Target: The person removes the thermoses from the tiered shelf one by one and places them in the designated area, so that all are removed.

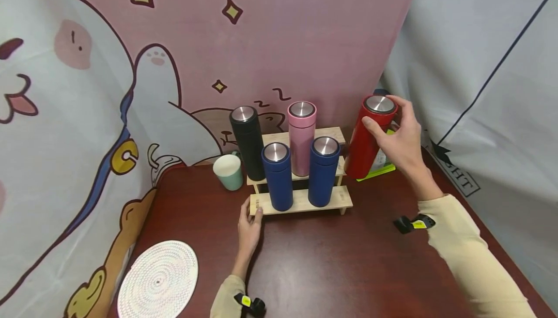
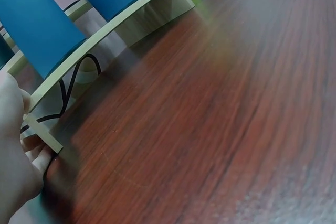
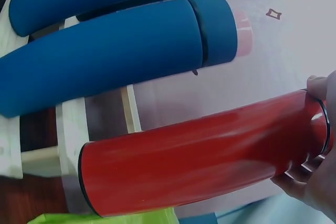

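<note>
In the head view, my right hand [image 1: 401, 139] grips the red flask [image 1: 365, 148] near its top, at the right end of the wooden rack [image 1: 330, 135]; my left hand [image 1: 249, 228], well apart, holds the left end of its front step [image 1: 301, 203]. In the left wrist view, I grasp that end near a blue flask [image 2: 34, 22]. In the right wrist view, the red flask slants; whether its base touches the rack, I cannot tell.
</note>
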### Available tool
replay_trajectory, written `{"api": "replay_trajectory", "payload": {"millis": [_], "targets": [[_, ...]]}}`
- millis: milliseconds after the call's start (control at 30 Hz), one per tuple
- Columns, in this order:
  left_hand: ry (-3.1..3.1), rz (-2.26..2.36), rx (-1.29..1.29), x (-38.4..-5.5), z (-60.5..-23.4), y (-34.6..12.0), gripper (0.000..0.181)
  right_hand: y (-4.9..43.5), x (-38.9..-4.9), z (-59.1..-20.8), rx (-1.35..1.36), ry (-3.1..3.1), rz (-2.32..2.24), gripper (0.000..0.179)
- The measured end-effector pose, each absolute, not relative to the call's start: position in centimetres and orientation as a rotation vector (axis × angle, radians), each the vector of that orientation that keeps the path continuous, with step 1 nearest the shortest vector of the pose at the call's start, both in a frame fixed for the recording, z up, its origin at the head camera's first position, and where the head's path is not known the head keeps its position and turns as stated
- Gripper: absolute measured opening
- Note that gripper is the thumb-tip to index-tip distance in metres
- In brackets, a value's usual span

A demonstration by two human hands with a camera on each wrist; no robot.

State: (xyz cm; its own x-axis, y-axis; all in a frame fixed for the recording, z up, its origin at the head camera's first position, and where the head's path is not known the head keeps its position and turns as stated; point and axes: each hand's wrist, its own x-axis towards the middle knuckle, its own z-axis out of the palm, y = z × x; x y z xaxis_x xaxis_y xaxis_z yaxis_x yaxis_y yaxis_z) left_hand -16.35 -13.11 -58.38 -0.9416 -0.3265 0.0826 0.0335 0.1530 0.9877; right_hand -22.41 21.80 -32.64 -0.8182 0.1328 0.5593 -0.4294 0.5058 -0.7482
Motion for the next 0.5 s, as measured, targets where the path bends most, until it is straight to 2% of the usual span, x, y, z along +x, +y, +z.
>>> {"api": "replay_trajectory", "payload": {"millis": [233,500], "targets": [[-2.133,-1.863,0.295,-16.3,-58.1,-12.7,0.053,24.1,-21.6,-33.3,0.243,-2.178,1.271,0.065],[-2.131,-1.882,0.295,-15.3,-55.5,-12.5,0.053,26.7,-21.2,-34.4,0.199,-2.164,1.291,0.065]]}}
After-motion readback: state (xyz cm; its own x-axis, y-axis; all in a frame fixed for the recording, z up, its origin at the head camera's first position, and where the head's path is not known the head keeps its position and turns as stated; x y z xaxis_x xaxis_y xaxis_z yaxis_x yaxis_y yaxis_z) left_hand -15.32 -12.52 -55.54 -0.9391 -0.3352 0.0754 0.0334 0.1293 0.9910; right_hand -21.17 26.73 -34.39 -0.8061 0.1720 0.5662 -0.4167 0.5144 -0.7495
